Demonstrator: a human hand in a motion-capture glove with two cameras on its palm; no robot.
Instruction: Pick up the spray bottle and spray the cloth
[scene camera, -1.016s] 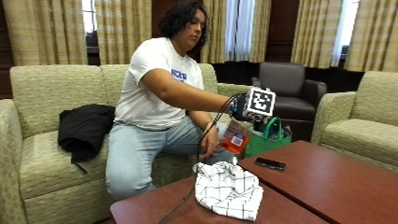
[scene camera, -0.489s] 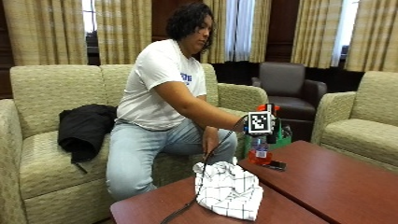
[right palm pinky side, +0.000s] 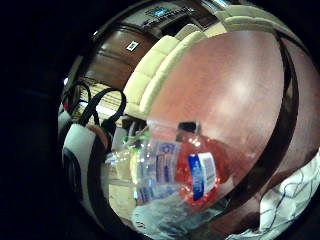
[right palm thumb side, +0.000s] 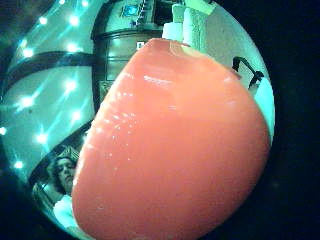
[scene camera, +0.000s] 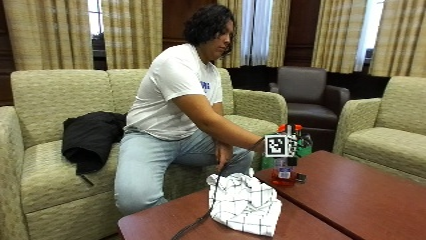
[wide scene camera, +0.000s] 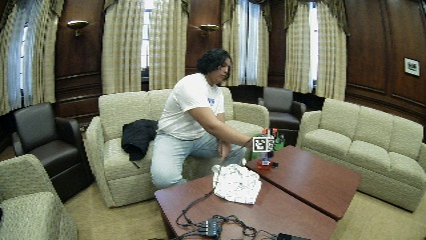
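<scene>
Outside view showed the right hand (scene camera: 283, 150) down at the bottle (scene camera: 285, 175), which stood on the far table (scene camera: 359, 200) just beside the near table's crumpled cloth (scene camera: 245, 202). The marker hid the fingers, so I could not tell whether they had closed round the bottle (the thumb-side camera was filled with its red body (right palm thumb side: 175, 145)). Risk, as I judged it: the bottle stood near the table edge, and a nudge could topple it; the nozzle could also face away from the cloth.

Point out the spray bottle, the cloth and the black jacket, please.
spray bottle (scene camera: 285, 176), outside view, on its red-filled base standing on the table.
cloth (scene camera: 245, 203), outside view, middle of the checked heap.
black jacket (scene camera: 91, 138), outside view, its middle, on the sofa seat.
</scene>
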